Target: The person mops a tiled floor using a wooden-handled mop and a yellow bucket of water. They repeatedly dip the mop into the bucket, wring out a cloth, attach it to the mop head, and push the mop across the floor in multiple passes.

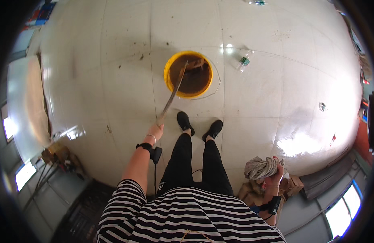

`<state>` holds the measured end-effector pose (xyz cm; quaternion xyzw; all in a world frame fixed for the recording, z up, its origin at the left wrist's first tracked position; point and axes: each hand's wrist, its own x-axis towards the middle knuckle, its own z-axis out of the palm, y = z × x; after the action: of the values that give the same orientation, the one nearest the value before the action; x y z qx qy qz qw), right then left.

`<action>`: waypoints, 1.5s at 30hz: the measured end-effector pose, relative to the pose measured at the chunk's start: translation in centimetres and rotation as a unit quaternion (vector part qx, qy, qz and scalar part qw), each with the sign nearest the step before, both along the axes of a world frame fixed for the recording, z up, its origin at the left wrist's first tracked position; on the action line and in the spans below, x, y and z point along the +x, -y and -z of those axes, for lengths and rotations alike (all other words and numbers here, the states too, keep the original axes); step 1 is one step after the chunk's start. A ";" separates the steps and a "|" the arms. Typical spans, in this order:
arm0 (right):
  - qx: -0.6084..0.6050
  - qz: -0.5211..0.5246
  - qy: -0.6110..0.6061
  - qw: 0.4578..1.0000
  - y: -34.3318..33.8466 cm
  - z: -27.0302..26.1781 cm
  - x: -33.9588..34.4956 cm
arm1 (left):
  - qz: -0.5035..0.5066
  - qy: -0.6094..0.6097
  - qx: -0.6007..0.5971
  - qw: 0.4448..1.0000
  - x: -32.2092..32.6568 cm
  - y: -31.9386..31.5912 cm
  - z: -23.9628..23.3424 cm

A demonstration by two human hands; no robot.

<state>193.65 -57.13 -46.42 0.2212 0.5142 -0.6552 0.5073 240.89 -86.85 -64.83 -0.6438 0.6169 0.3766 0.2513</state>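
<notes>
My left hand point(155, 133) grips the near end of a long, thin wooden stick point(171, 98). The stick slants away over the rim of a yellow plastic bucket point(167, 74) standing on the floor beyond my feet. Inside is dark brown liquid point(197, 80); a brown, flat piece point(195, 64) shows near the stick's far end, and I cannot tell whether they are joined. The bucket's wire handle point(219, 82) hangs down on the right side. Out to the right, my right hand point(275, 176) holds a bunched grey cloth or mop head point(260, 168), away from the bucket.
A clear plastic bottle point(244, 62) lies on the pale floor point(253, 97) right of the bucket, another bottle point(258, 2) farther off. Crumpled litter point(322, 107) lies at the right. Cardboard boxes point(293, 185) stand below my right hand. A large pale panel point(26, 100) leans at the left.
</notes>
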 end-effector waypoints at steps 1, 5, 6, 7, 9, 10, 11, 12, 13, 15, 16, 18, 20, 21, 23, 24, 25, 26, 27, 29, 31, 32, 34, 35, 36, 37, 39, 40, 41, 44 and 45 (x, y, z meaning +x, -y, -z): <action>0.030 0.005 0.004 1.000 -0.1 0.3 -0.4 | -0.033 0.027 -0.014 0.999 -0.4 -0.1 -0.2; 0.096 -0.082 -0.086 0.988 -0.9 2.4 -1.2 | 0.034 0.087 0.127 0.988 -2.2 1.2 -1.2; 0.063 -0.035 -0.033 0.997 -1.0 3.1 -1.3 | 0.081 0.089 0.138 0.983 -2.7 1.7 -1.4; 0.007 0.008 0.024 1.000 -1.3 3.5 -1.5 | 0.137 0.085 0.143 0.977 -3.1 2.2 -1.5; -0.001 0.023 0.035 0.999 -1.6 4.2 -1.8 | 0.105 0.086 0.160 0.978 -3.8 3.3 -1.4; -0.020 0.035 0.038 0.998 -1.9 4.4 -2.0 | 0.108 0.092 0.179 0.973 -4.1 4.0 -1.2; -0.041 0.047 0.042 0.997 -2.0 4.7 -2.1 | 0.114 0.095 0.158 0.976 -4.5 4.6 -0.9; -0.049 0.040 0.047 0.997 -2.4 4.8 -2.3 | 0.133 0.106 0.156 0.973 -4.8 5.0 -0.6; -0.061 0.030 0.050 0.996 -2.6 5.0 -2.4 | 0.154 0.125 0.148 0.969 -5.2 5.4 -0.3; -0.034 0.040 0.053 0.997 -3.5 5.1 -2.6 | 0.103 0.111 0.157 0.976 -6.1 5.7 -0.3; -0.022 0.046 0.070 0.996 -3.9 5.2 -2.7 | 0.084 0.094 0.152 0.980 -6.4 5.5 -0.8; -0.016 0.069 0.091 0.993 -4.9 5.1 -2.9 | 0.002 0.059 0.136 0.989 -7.2 5.0 -2.5; -0.015 0.065 0.086 0.994 -5.7 4.7 -3.2 | -0.083 0.032 0.150 0.985 -7.7 4.6 -4.9; -0.017 0.054 0.084 0.995 -6.0 4.5 -3.5 | -0.099 0.027 0.158 0.982 -7.8 4.2 -6.3; -0.016 0.052 0.082 0.995 -6.4 4.1 -4.0 | -0.123 0.023 0.167 0.978 -6.6 3.0 -9.4; -0.017 0.050 0.078 0.996 -6.3 3.9 -4.2 | -0.130 0.021 0.174 0.976 -6.0 2.3 -10.6; -0.019 0.050 0.074 0.996 -6.2 3.8 -4.4 | -0.121 0.024 0.174 0.977 -5.3 1.6 -11.7; -0.030 0.055 0.072 0.995 -5.8 3.7 -4.5 | -0.115 0.047 0.184 0.975 -4.8 0.7 -12.5; -0.022 0.047 0.064 0.997 -5.3 3.7 -4.6 | -0.137 0.018 0.180 0.974 -4.2 -0.1 -13.2; -0.037 0.027 0.058 0.997 -4.1 3.7 -4.7 | -0.193 0.004 0.195 0.962 -3.3 -1.5 -14.2; -0.031 0.002 0.051 0.998 -2.8 3.8 -4.8 | -0.197 -0.016 0.193 0.961 -2.5 -2.8 -14.9; -0.037 -0.010 0.049 0.998 -2.3 3.7 -4.8 | -0.201 -0.024 0.193 0.960 -2.2 -3.4 -15.2; -0.040 -0.033 0.056 0.997 -1.5 3.7 -4.9 | -0.203 -0.032 0.187 0.961 -1.8 -4.6 -15.7; -0.035 -0.038 0.057 0.997 -1.2 3.6 -4.9 | -0.201 -0.032 0.182 0.962 -1.5 -5.1 -15.8; -0.041 -0.040 0.057 0.997 -1.0 3.6 -5.0 | -0.202 -0.030 0.178 0.963 -1.3 -5.5 -15.8; -0.062 -0.045 0.060 0.995 -0.9 3.6 -5.0 | -0.206 -0.044 0.168 0.963 -1.1 -5.9 -15.7; -0.051 -0.044 0.054 0.996 -0.9 3.7 -5.1 | -0.222 -0.061 0.163 0.959 -0.8 -6.3 -15.2; -0.062 -0.048 0.057 0.995 -0.9 3.7 -5.1 | -0.253 -0.086 0.166 0.949 -0.8 -6.2 -14.5; -0.049 -0.050 0.055 0.996 -1.0 3.8 -5.2 | -0.289 -0.103 0.179 0.935 -1.0 -5.8 -13.6; -0.029 -0.055 0.063 0.996 -1.6 4.0 -5.2 | -0.270 -0.089 0.176 0.942 -2.0 -4.2 -10.3; -0.020 -0.050 0.065 0.996 -1.8 4.1 -5.2 | -0.247 -0.078 0.171 0.951 -2.6 -3.5 -8.8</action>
<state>188.47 -55.29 -50.48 0.2272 0.4774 -0.6234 0.5760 238.26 -83.39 -56.02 -0.6923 0.3824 0.5756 0.2080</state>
